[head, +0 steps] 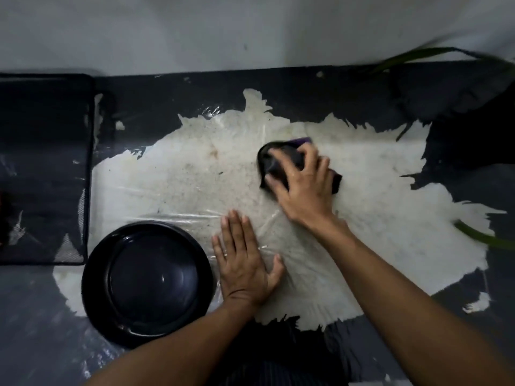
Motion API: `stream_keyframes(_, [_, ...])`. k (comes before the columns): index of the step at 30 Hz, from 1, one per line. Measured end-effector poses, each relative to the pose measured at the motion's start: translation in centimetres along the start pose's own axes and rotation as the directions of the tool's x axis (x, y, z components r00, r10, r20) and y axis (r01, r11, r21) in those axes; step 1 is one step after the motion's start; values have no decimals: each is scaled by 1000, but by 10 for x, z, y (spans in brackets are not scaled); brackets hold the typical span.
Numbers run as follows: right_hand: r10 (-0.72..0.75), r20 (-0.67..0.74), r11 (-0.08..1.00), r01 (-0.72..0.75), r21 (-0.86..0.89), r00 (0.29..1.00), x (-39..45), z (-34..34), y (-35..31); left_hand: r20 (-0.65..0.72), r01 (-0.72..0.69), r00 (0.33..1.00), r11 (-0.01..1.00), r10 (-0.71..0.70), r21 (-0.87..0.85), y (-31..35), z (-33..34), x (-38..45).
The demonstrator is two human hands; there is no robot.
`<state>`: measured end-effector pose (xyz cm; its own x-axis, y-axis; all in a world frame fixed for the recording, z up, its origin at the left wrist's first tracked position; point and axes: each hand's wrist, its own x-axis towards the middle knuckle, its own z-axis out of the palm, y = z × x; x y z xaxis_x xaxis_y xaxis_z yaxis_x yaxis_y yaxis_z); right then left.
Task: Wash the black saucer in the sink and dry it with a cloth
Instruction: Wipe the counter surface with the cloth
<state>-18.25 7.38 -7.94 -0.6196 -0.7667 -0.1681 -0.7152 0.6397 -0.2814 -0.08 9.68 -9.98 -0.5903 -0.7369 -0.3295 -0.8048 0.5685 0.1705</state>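
Right hand (303,182) is pressing curled fingers onto the small black saucer (274,162); left hand (245,263) is lying flat, holding nothing; saucer probably light, stiff, slippery, chippable; gripping the rim is safest.

A pale grey wall (195,29) fills the top of the view, plain and dimly lit. Below the wall runs a dark counter (306,87), its black coating peeled away in a large ragged white patch (376,176) across the middle, speckled with small dark flecks. Clear plastic film (195,215) lies wrinkled on the left part of the patch and catches a little shine. Left of the patch, against the wall, stands a black mesh basket (41,162). Right of the patch, long green leaves (418,55) reach in along the wall, and another leaf (479,236) comes in lower down. The light is low and cool.
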Motion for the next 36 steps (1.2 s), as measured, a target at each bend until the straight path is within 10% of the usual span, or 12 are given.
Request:
stream_keyframes(4, [-312,26,948,313,-63,950,-41,-4,60,-16,-7,1000,1000,7,9,-1,2,0])
stream_keyframes(7, [130,-200,989,-141,-42,971,-38,-11,100,-40,-15,999,1000,15,6,-2,3,0])
stream_keyframes(10, [565,-273,824,-550,136,779,-30,-2,67,-55,-14,998,1000,14,-3,-2,5,0])
stream_keyframes(13, [183,-181,982,-189,-20,966,-61,14,29,-81,-17,997,1000,15,-26,-3,5,-2])
stream_keyframes(16, [-309,-26,944,304,-130,951,-94,15,68,-110,-24,994,998,17,-64,-3,5,-3])
stream_keyframes(19, [-19,-166,992,-2,-123,986,-108,9,102,-115,-32,993,995,21,-93,-5,3,-4])
stream_keyframes(23, [453,-265,889,-455,60,851,-127,20,61,-101,-52,994,988,38,-146,-8,-1,-7])
stream_keyframes(31, [-167,-79,978,155,-140,983,-169,47,17,23,-2,1000,845,16,-535,-13,-56,-4])
stream_keyframes(36, [320,-81,947,-318,44,944,-98,37,-24,-249,-107,963,706,-101,-700,-37,-114,-6])
